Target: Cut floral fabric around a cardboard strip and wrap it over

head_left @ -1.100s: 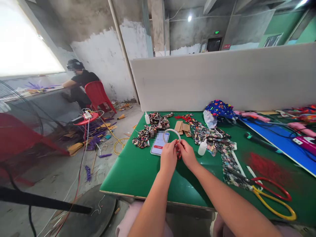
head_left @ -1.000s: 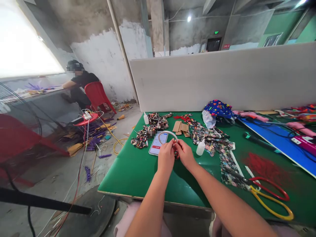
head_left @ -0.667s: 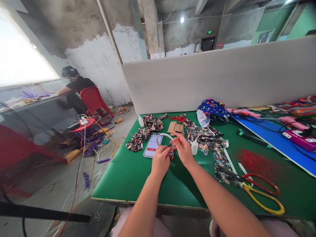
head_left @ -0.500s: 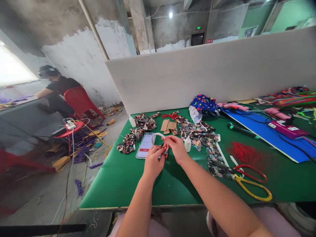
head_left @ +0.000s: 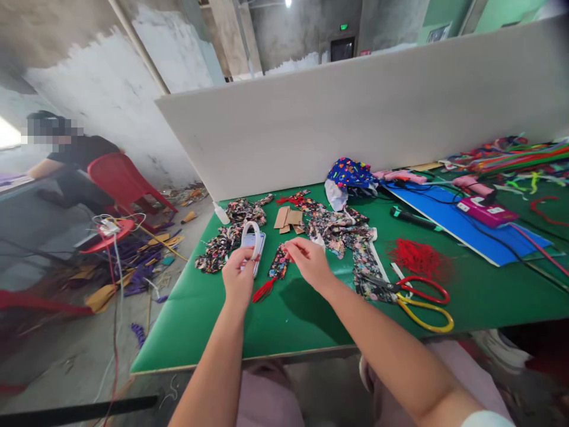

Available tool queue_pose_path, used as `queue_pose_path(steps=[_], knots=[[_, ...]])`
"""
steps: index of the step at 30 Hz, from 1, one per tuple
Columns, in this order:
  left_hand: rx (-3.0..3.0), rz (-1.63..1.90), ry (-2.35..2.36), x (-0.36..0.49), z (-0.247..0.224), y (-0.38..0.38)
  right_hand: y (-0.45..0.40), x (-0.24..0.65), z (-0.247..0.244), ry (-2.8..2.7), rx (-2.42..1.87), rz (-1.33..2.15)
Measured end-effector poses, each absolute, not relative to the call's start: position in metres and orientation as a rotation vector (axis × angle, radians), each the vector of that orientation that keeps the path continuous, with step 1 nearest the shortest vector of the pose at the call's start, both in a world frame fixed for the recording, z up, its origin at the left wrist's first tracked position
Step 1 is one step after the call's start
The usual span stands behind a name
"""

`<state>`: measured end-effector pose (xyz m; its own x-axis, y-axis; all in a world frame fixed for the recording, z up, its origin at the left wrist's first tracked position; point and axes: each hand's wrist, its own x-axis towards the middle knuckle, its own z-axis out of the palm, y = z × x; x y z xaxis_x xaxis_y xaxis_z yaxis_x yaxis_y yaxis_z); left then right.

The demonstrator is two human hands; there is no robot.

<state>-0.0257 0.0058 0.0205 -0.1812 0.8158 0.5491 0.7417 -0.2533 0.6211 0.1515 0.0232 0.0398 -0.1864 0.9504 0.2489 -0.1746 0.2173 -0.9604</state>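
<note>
Between the fingers of my left hand (head_left: 237,276) is a white curved band (head_left: 252,227), like a headband, held upright over the phone (head_left: 262,252). My right hand (head_left: 310,261) pinches the upper end of a short floral fabric strip (head_left: 280,261). Red threads (head_left: 264,290) trail from the strip's lower end. The two hands are apart, low over the green table (head_left: 213,332). Behind them lie several cardboard pieces (head_left: 288,219) and a crumpled heap of floral fabric (head_left: 326,228). A white bottle is mostly hidden behind my right hand.
Scissors (head_left: 427,320) with red and yellow handles lie at the right, near a red thread pile (head_left: 415,256). Farther right are a blue board (head_left: 471,228) and a purple power box (head_left: 489,210). A white bottle (head_left: 221,213) lies tilted at the left edge. A person sits at another table.
My hands have moved apart; the band went left with my left hand. The floral strip with red threads now shows in my right hand. The view has shifted right.
</note>
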Motion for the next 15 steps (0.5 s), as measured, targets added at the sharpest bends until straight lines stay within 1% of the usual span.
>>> queue_pose_path(steps=[2, 4, 7, 12, 15], knots=[[1.928, 1.316, 1.985, -0.028, 0.029, 0.024, 0.012, 0.18, 0.054, -1.419, -0.819, 1.193], [1.956, 1.144, 2.044, -0.026, 0.036, 0.05, 0.005, 0.214, 0.067, -1.54, -0.854, 1.001], [2.058, 0.895, 2.063, -0.016, 0.043, 0.09, 0.005, 0.261, 0.074, -1.531, -0.982, 0.811], [2.219, 0.592, 2.079, 0.0, 0.04, 0.131, 0.024, 0.309, 0.044, -1.334, -1.311, 0.777], [2.29, 0.474, 2.136, -0.001, 0.037, 0.139, 0.031, 0.321, 0.034, -1.364, -1.335, 0.861]])
